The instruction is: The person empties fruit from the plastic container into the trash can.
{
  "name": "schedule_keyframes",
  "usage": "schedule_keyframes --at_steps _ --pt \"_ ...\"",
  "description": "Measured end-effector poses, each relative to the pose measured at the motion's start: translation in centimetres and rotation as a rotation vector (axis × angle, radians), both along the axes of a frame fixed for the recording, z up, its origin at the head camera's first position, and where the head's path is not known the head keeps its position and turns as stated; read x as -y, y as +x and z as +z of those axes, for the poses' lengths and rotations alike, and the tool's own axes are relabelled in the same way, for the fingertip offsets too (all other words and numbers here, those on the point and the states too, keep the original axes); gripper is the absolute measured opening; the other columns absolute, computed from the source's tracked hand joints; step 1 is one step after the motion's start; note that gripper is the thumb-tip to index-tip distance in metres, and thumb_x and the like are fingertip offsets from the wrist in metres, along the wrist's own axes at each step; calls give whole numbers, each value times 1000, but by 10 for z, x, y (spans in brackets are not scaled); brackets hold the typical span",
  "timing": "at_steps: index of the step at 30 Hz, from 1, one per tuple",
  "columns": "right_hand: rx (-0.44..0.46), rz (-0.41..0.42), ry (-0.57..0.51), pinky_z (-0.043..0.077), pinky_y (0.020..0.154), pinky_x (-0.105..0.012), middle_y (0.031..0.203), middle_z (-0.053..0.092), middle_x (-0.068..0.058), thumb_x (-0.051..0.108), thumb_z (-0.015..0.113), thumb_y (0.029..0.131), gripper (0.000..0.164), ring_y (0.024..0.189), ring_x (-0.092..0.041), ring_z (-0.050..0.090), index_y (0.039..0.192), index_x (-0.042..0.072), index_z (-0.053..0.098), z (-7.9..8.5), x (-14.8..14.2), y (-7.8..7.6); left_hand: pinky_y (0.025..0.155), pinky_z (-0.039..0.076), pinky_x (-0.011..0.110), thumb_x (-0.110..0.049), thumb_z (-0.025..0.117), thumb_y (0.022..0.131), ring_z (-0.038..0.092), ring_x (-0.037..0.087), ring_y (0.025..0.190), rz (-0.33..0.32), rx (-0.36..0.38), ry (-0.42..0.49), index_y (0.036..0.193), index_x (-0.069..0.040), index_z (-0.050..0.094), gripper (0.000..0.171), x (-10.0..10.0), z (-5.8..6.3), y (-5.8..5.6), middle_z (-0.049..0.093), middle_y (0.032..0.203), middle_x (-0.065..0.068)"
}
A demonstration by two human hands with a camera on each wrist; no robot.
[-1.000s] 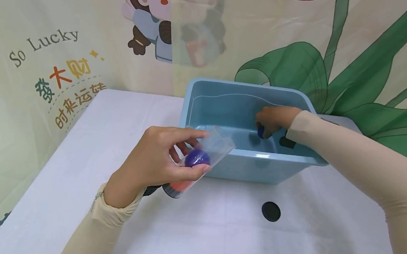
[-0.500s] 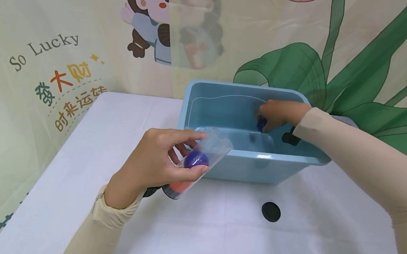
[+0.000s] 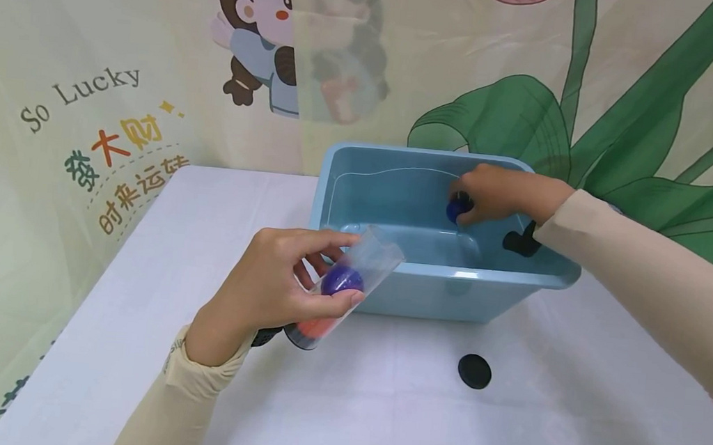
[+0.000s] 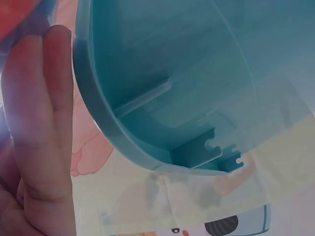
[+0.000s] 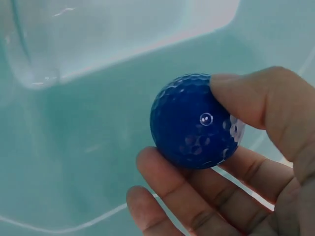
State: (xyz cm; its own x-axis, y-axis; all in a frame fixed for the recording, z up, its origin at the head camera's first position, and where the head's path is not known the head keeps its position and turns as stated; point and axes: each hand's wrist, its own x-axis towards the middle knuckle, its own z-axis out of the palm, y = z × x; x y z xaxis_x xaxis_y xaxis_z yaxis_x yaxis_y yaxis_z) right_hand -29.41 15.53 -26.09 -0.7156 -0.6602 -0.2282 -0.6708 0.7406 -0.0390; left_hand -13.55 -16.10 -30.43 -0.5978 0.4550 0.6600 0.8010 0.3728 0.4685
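Note:
In the head view my left hand (image 3: 277,272) grips a clear plastic tube (image 3: 382,252) between thumb and fingers, tilted with its upper end toward the right. Inside the tube sit a dark blue ball (image 3: 341,279) and, below it, an orange ball (image 3: 315,327). My right hand (image 3: 494,190) is within the light blue plastic bin (image 3: 432,300), pinching a blue golf ball (image 3: 457,209). The right wrist view shows this golf ball (image 5: 192,128) dimpled and glossy between thumb and fingertips. In the left wrist view only some left fingers (image 4: 47,123) show, beside the bin's rim.
On the white table (image 3: 341,417) a flat black disc (image 3: 475,371) lies in front of the bin. A printed cloth backdrop (image 3: 157,39) hangs behind the table. A black device (image 3: 521,242) at the right wrist overlaps the bin's interior.
My right hand has lifted the blue golf ball up from near the bin's floor. The left hand and its tube stay nearly where they were.

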Motion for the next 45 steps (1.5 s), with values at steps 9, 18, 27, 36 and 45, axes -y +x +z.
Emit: schedule_keyframes --at_steps 9,18,27,36,45 --pt "-30 17 -102 56 80 -43 104 70 -12 15 73 86 34 90 -24 65 117 2 66 24 1 15 52 53 16 -26 86 69 65 2 63 -4 2 0 111 -6 74 47 0 -1 0 73 83 1" --pt "-62 80 -213 56 79 -41 104 70 -10 14 75 86 35 90 -23 66 118 3 66 37 7 36 53 53 16 -26 86 69 64 3 63 3 11 -11 111 -7 74 48 -2 -1 0 73 84 2" --pt "-86 149 -306 58 84 -45 109 70 -9 12 75 86 35 95 -24 69 119 3 66 45 12 56 52 53 17 -25 86 70 64 4 62 -1 22 -15 111 -7 74 46 -3 1 0 73 83 2" --pt "-70 204 -399 59 86 -42 111 70 -3 15 76 87 38 97 -17 70 123 7 66 52 19 71 53 53 17 -27 86 70 64 2 63 14 43 -32 112 -7 74 49 -2 2 2 73 84 0" --pt "-61 279 -447 59 84 -36 110 70 4 17 75 88 36 97 -10 70 121 8 66 56 29 84 53 54 17 -27 86 70 64 2 63 15 36 -35 113 -7 74 49 -2 2 1 73 84 1"
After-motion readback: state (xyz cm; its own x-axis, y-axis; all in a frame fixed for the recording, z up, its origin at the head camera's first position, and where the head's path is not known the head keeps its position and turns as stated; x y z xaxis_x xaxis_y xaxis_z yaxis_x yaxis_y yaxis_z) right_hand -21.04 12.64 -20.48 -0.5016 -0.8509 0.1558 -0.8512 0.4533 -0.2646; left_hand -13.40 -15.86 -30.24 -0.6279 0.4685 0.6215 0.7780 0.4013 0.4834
